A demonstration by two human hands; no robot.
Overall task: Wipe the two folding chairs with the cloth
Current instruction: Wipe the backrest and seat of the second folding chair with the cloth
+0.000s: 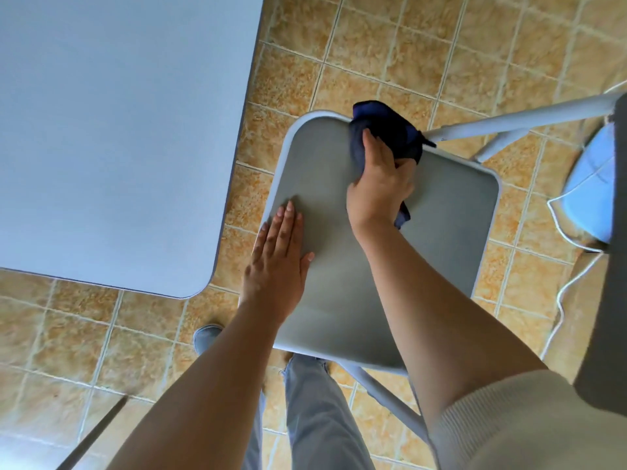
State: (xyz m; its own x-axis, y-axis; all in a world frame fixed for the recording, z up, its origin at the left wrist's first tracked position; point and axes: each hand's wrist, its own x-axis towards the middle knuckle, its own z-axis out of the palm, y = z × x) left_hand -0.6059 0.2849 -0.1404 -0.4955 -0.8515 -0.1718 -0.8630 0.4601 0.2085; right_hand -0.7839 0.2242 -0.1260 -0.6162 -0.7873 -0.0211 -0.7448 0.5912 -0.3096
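A grey folding chair (441,232) stands right below me, its seat facing up, with pale metal tubing round the rim. My right hand (380,184) grips a bunched dark blue cloth (390,130) against the seat's far edge, near where a frame tube meets it. My left hand (278,262) lies flat with straight fingers on the seat's left edge. A dark panel at the right edge (607,266) may belong to a second chair; I cannot tell.
A pale blue-grey table (118,137) fills the upper left, its rounded corner close to the chair's left side. The floor is tan tile (424,45). A light blue object with a white cord (590,195) sits on the floor at the right. My legs and one shoe (207,337) show below.
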